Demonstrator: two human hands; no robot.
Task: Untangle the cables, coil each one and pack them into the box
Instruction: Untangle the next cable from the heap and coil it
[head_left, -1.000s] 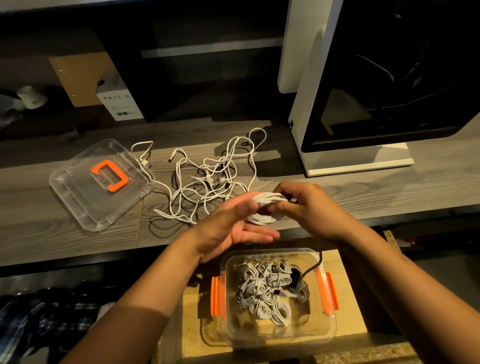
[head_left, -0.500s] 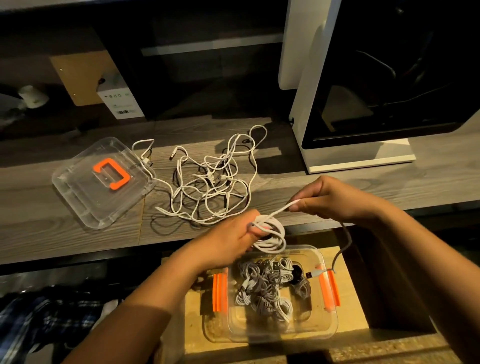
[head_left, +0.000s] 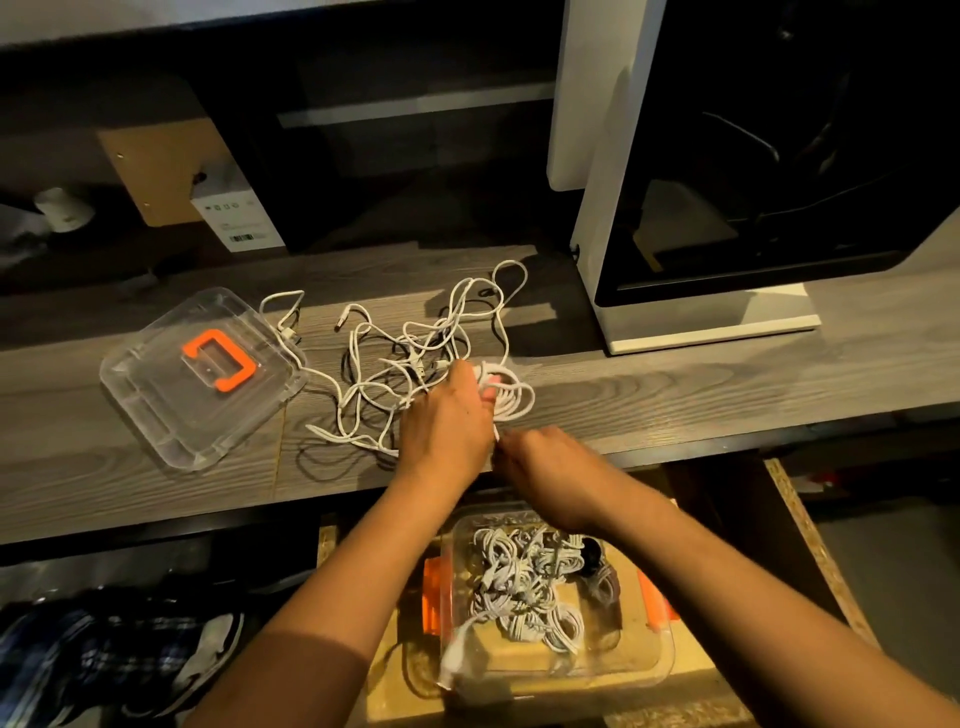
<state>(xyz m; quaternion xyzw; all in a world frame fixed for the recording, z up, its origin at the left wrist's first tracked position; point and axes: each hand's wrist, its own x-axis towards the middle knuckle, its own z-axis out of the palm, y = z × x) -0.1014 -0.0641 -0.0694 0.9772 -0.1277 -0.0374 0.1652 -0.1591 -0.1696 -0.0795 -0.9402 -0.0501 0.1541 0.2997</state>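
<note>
Gripping coiled cable near desk edge, hands close, box below

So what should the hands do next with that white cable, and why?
Probably wrap the last loose bit round: the left hand grips the white coil on the table, and the right hand is at its short loose end.

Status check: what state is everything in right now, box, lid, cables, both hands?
Box: open, coiled cables inside.
Lid: off, flat on table.
Tangle: loose, on table.
Coil: wound, in hand, not yet packed.
Left hand: grips coil.
Right hand: pinches coil's loose end.
</note>
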